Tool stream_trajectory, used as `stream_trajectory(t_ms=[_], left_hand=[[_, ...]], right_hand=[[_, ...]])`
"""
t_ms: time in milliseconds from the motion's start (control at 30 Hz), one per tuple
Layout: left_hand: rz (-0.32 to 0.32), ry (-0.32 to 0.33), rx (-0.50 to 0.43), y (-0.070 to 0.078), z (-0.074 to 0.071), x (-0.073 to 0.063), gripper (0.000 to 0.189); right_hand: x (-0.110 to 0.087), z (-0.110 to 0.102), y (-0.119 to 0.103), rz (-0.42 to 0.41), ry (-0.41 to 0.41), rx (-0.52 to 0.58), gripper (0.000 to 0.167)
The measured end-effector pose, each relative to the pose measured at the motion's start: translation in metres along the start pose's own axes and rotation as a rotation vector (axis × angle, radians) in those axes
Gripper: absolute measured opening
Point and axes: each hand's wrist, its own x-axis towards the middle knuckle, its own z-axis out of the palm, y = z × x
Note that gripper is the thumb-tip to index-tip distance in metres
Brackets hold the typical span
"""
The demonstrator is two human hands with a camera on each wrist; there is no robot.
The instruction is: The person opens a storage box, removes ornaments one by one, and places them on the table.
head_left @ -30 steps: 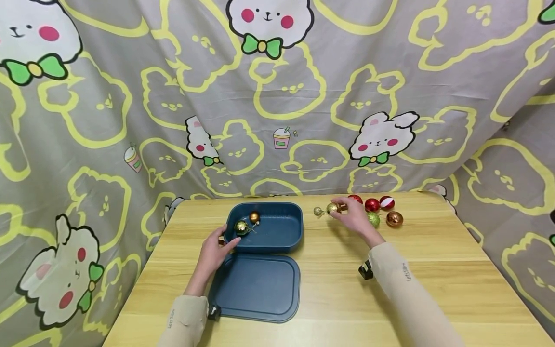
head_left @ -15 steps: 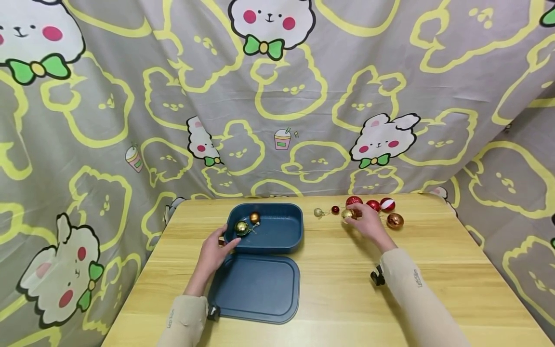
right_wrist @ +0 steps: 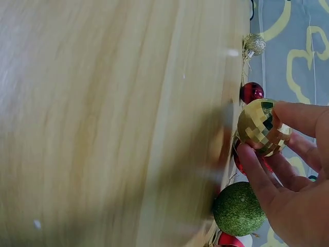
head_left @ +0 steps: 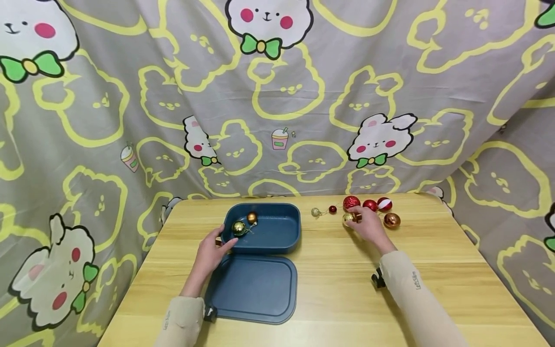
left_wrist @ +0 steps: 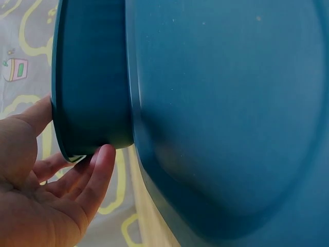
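My left hand (head_left: 210, 253) holds the left end of a blue rectangular food container (head_left: 277, 243), thumb and fingers round its corner. Two baubles lie inside: a shiny green-gold one (head_left: 238, 228) and a smaller copper one (head_left: 252, 217). On the right side of the table, my right hand (head_left: 368, 226) pinches a gold mirror-faceted bauble (right_wrist: 259, 126) between thumb and fingers. Beside it, in the right wrist view, are a green glitter bauble (right_wrist: 239, 208) and a small dark red bauble (right_wrist: 252, 92). The green one is hidden behind the hand in the head view.
A blue lid (head_left: 253, 289) lies flat before the container. Around the right hand are red baubles (head_left: 351, 203), a red-and-white one (head_left: 384, 204) and a copper one (head_left: 392, 220). A small pale-gold glitter bauble (head_left: 315, 212) sits farther left. Patterned cloth (head_left: 277, 96) hangs behind the table.
My right hand has moved right with the gold bauble, uncovering the small dark red one; in the last half second it barely moves. The left hand stays at the container.
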Motion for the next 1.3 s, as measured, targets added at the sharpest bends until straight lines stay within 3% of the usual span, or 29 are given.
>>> stream_trajectory(t_ms=[400,1067,1300], left_hand=[[0.012,0.003,-0.012,-0.001,0.0,0.0,0.074],[0.019,0.006,0.001,0.002,0.0,0.0,0.074],[0.028,0.006,0.002,0.002,-0.001,0.0,0.073]], right_hand=[[0.001,0.0,-0.002,-0.01,0.018,-0.118,0.049],[-0.001,-0.001,-0.004,0.01,0.005,-0.108,0.051],[-0.004,-0.009,-0.014,-0.023,0.046,-0.092,0.047]])
